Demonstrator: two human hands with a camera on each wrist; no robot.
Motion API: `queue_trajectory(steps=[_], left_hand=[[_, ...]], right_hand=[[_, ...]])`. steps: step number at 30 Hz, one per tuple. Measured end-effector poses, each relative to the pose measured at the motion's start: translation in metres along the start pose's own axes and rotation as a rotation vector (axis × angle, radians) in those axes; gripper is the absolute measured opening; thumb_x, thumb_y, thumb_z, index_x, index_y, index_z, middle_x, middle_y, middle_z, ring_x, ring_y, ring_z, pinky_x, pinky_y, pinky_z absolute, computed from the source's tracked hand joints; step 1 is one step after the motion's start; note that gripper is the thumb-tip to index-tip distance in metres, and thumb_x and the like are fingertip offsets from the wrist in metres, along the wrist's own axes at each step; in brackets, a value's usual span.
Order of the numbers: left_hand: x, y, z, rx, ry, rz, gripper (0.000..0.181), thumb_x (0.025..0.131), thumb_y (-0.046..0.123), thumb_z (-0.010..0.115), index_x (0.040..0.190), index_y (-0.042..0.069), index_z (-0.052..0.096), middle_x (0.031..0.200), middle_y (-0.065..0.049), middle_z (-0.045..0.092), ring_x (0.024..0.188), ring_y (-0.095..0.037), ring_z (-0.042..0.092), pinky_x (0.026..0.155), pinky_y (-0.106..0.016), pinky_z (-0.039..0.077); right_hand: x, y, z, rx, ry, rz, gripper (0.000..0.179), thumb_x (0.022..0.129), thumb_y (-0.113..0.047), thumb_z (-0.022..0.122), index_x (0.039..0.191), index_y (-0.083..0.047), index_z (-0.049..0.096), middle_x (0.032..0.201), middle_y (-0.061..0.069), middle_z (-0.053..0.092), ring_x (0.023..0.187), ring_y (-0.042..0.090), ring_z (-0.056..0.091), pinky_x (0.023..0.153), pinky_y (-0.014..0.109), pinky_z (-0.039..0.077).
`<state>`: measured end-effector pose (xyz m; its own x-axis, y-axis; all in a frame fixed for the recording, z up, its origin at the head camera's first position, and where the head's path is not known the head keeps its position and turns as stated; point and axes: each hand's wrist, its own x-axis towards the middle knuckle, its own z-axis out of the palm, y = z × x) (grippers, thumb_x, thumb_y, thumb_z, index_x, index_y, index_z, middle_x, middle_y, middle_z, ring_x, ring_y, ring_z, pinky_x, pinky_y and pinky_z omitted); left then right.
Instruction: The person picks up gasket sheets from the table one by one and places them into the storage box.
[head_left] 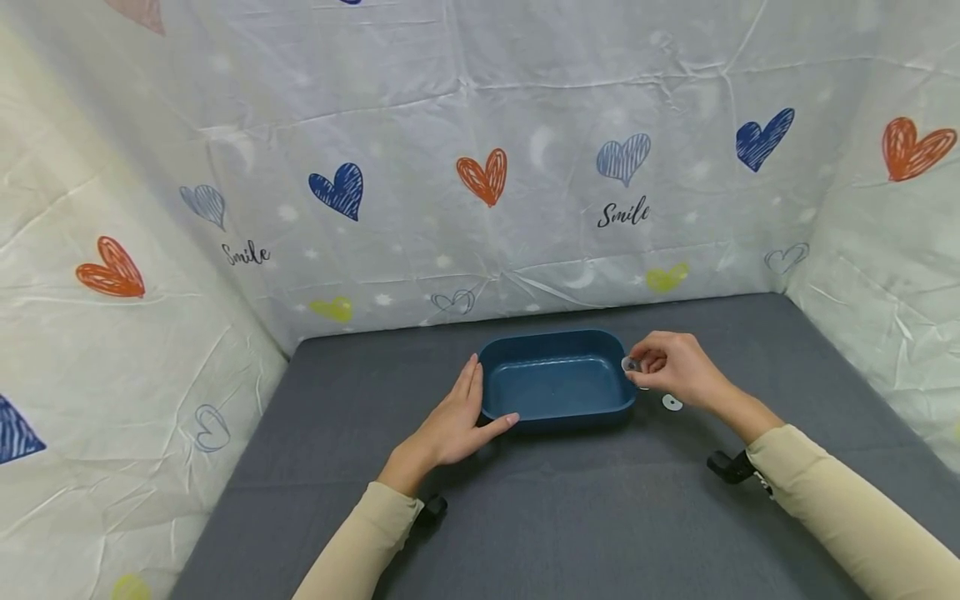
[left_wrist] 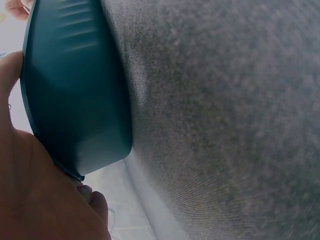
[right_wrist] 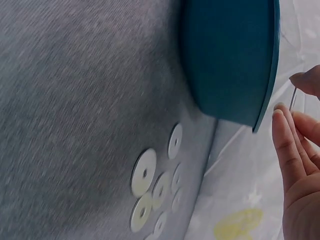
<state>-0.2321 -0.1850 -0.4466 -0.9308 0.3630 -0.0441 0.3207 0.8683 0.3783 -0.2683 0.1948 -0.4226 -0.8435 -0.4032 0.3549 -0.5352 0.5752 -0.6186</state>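
Note:
A dark blue rectangular dish [head_left: 557,421] stands on the grey cloth. My left hand [head_left: 450,421] rests at its left end, fingers straight along the side and thumb on the near rim. In the left wrist view, that thumb [left_wrist: 11,70] meets the dish's edge. My right hand [head_left: 678,367] pinches a thin metal washer [head_left: 631,364] between thumb and fingers at the right rim. The right wrist view shows this washer [right_wrist: 293,99] edge-on, higher than the rim. More washers [right_wrist: 144,172] lie flat on the cloth beside the dish, mostly hidden by the right hand in the head view.
Grey cloth [head_left: 570,517] covers the table. White curtains [head_left: 405,100] printed with hearts and "Smile" hang behind it and at both sides. A dark wrist device [head_left: 729,467] sits at the right cuff, another [head_left: 435,505] at the left.

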Motion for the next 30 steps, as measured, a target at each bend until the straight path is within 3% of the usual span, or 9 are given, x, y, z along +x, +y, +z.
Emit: queue_trajectory(steps=[23,30], left_hand=[[0.0,0.0,-0.002,0.012,-0.023,-0.006,0.114,0.091,0.085,0.036,0.163,0.007,-0.006,0.172,-0.009,-0.012,0.158,-0.021,-0.003,0.124,-0.048,0.02],[0.0,0.0,-0.003,0.011,-0.032,-0.009,0.115,0.091,0.086,0.035,0.163,0.007,-0.007,0.171,-0.004,-0.017,0.157,-0.02,-0.004,0.124,-0.047,0.019]], right_hand=[[0.035,-0.029,0.026,0.023,-0.059,-0.085,0.017,0.087,-0.009,0.082,0.101,-0.004,0.076,0.087,0.003,0.067,0.074,0.012,0.063,0.069,0.033,0.056],[0.045,-0.039,0.036,0.036,-0.073,-0.125,0.016,0.086,-0.009,0.082,0.1,-0.004,0.076,0.086,0.004,0.066,0.074,0.011,0.062,0.069,0.032,0.056]])
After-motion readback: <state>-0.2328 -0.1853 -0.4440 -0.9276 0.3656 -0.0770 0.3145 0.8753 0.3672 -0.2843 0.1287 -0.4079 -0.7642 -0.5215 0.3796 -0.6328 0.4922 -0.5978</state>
